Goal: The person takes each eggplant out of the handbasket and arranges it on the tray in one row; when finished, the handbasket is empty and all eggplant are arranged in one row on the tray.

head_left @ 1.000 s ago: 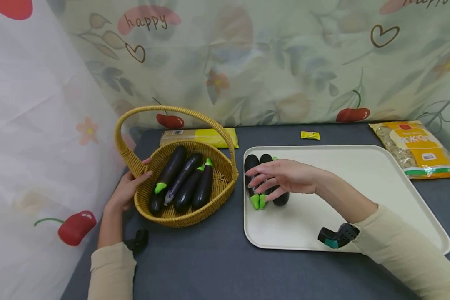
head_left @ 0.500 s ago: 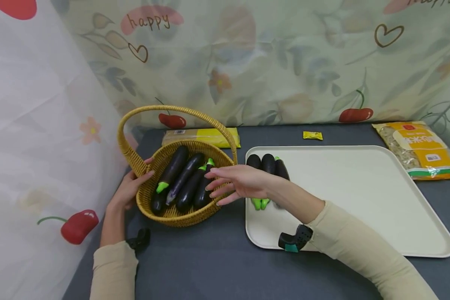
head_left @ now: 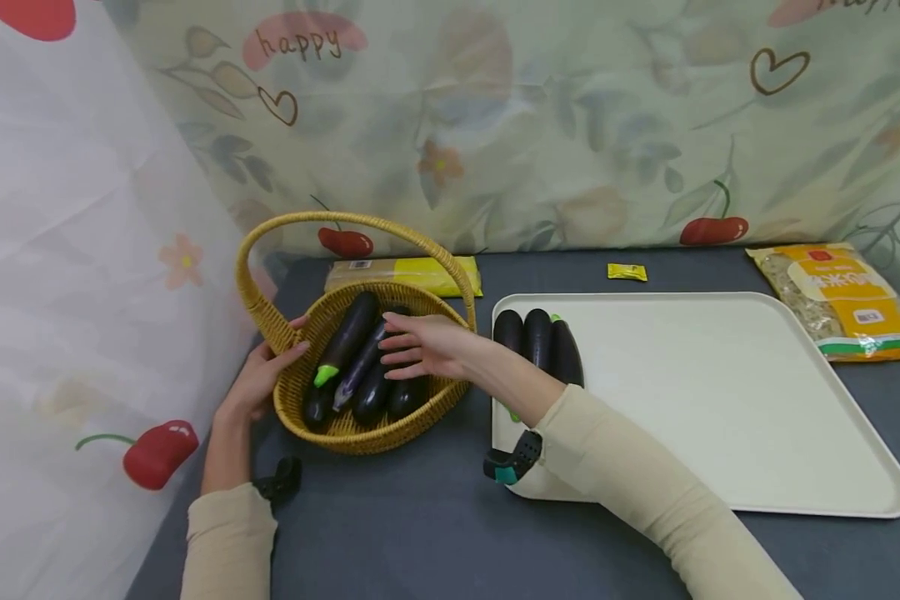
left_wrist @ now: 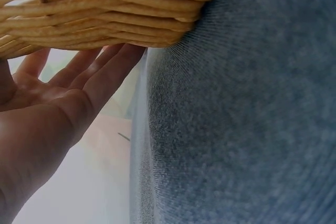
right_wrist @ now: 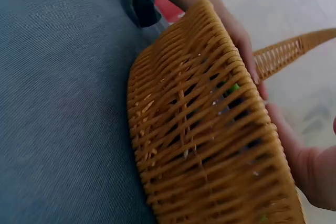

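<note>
A wicker basket (head_left: 367,439) with a tall arched handle stands on the left, holding several dark eggplants (head_left: 348,333). My left hand (head_left: 257,382) grips its left rim at the foot of the handle, thumb on the near side. In the left wrist view, that hand's fingers (left_wrist: 100,74) reach along the outside of the weave. Over the basket's right part is my right hand (head_left: 431,346), fingers spread and holding nothing, covering parts of the eggplants below. On the white tray's (head_left: 690,400) left end lie 3 more eggplants (head_left: 537,337), partly hidden by the right forearm.
Behind the basket lies a yellow packet (head_left: 427,275). A small yellow sachet (head_left: 627,272) is beyond the tray. A bag of grains (head_left: 840,300) rests at the back right, by the tray's corner. A patterned curtain (head_left: 525,125) hangs behind the dark grey tabletop (head_left: 390,525).
My right hand has moved left from above the eggplants on the tray to above the basket, fingers staying spread. The left hand keeps its place on the rim.
</note>
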Available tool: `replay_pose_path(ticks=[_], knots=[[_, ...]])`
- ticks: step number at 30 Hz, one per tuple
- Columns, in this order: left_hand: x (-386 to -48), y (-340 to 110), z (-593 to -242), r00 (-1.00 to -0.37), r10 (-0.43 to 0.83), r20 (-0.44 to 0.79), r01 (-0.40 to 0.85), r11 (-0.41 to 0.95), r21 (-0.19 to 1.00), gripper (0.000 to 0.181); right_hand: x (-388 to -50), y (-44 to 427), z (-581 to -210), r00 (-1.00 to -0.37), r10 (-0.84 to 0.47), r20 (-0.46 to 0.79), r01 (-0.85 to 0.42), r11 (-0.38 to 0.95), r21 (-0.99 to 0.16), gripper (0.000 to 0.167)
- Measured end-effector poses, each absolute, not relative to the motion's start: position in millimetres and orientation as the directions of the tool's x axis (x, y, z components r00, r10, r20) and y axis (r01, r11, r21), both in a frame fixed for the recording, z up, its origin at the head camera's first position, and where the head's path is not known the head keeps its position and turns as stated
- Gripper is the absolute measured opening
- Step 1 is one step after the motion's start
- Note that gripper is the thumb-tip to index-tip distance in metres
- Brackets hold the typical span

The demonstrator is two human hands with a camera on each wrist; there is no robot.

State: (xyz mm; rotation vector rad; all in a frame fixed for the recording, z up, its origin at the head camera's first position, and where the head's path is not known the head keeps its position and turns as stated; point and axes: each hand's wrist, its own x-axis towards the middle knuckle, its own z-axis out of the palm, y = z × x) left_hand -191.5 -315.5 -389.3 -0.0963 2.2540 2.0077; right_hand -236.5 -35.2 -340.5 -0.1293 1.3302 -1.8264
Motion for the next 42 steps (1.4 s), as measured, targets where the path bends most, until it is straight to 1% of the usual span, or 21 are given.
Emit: replay_pose_path(ticks=[6, 10, 17, 23, 27, 30, 36, 42], knots=[[-192, -315, -390, -0.991, 0.035, -0.131, -0.127, 0.114, 0.985, 0.065, -246, -58, -346, -0.672, -0.615, -0.413, 0.653, -0.229, -0.722, 0.06], [-192, -316, -390, -0.991, 0.036, -0.127, -0.122, 0.111, 0.986, 0.065, -250, -70, -349, -0.68, -0.591, -0.435, 0.674, -0.267, -0.689, 0.063], [-192, -315, -392, -0.992, 0.031, -0.121, -0.117, 0.116, 0.986, 0.063, -255, -83, -355, -0.67, -0.598, -0.439, 0.69, -0.285, -0.665, 0.065], [-192, -316, -393, -0.993, 0.02, -0.116, -0.112, 0.128, 0.985, 0.063, -257, -95, -357, -0.65, -0.607, -0.457, 0.714, -0.283, -0.64, 0.067], [-193, -316, -393, -0.993, 0.02, -0.115, -0.113, 0.107, 0.988, 0.063, -255, -105, -360, -0.653, -0.596, -0.467, 0.722, -0.303, -0.622, 0.068], [-193, -316, -393, -0.993, 0.023, -0.12, -0.117, 0.105, 0.988, 0.062, -253, -113, -362, -0.661, -0.588, -0.466, 0.713, -0.299, -0.634, 0.067], [-193, -316, -393, -0.991, 0.023, -0.131, -0.128, 0.118, 0.985, 0.062, -249, -126, -363, -0.689, -0.559, -0.46, 0.669, -0.25, -0.7, 0.06], [-192, -316, -392, -0.991, 0.019, -0.136, -0.133, 0.122, 0.984, 0.064, -247, -136, -360, -0.67, -0.567, -0.479, 0.678, -0.203, -0.707, 0.056]])
